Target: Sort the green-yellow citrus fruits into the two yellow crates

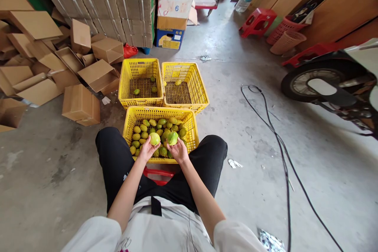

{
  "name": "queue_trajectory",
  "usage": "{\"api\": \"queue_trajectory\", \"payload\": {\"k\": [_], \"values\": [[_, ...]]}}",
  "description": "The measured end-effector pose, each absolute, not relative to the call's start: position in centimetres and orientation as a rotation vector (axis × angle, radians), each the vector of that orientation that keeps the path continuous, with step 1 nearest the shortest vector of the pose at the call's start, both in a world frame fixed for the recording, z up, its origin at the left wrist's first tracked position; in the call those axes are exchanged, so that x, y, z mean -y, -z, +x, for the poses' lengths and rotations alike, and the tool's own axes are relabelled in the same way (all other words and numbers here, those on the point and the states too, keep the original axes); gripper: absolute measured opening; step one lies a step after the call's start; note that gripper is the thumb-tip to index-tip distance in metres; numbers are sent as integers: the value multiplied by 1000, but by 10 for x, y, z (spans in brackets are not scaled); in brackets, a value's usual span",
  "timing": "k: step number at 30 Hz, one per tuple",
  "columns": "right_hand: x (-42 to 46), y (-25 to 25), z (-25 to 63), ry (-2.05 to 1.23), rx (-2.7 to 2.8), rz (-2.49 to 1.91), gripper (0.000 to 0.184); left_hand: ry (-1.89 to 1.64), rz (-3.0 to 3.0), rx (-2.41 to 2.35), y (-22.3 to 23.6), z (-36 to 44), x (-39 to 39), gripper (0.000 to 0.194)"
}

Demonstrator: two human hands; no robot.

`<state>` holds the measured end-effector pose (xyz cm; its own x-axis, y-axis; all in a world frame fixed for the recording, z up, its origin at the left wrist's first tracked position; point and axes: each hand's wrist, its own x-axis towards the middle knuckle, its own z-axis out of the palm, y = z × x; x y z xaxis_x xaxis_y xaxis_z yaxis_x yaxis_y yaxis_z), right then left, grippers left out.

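My left hand (147,150) grips a pale yellow-green lemon (154,138) between thumb and fingers. In my right hand (179,152) is a second lemon (172,138), greener, with a yellowish patch. Both are held up side by side, a little apart, over the near yellow crate (191,120). Inside that crate lie many more green and yellow lemons (144,128), partly covered by my hands. Two more yellow crates stand just beyond it. The back left crate (141,102) contains several green fruits, and the back right crate (203,96) has a couple of yellowish ones.
Opened cardboard boxes (81,102) are heaped at the left, before a tall stack of flattened cartons (118,4). A black cable (274,132) runs along the floor at the right, near a motorbike wheel (313,80). Red stools (258,21) stand farther back. A red seat (159,173) shows between my legs.
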<state>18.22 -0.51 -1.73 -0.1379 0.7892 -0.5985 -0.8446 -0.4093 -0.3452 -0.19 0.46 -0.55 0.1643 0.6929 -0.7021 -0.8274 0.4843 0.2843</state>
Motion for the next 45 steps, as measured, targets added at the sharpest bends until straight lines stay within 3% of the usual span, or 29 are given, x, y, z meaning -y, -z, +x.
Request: {"api": "queue_trajectory", "payload": {"k": [6, 11, 21, 30, 37, 45], "values": [[5, 27, 181, -1824, -145, -909, 17, -1086, -167, -917, 6, -1, -5, 31], [5, 25, 179, -1779, -127, -873, 28, -1065, -190, -886, 5, -2, -4, 35], [7, 12, 182, -1853, -108, -817, 33, -1086, -231, -805, 6, -3, -3, 50], [5, 20, 183, -1891, -78, -728, 54, -1077, -149, -914, 15, 0, -4, 36], [5, 20, 180, -1841, -53, -793, 45, -1077, -254, -985, 7, 0, -4, 26], [3, 19, 180, -1797, -121, -878, 34, -986, -252, -861, 0, -4, -3, 41]]}}
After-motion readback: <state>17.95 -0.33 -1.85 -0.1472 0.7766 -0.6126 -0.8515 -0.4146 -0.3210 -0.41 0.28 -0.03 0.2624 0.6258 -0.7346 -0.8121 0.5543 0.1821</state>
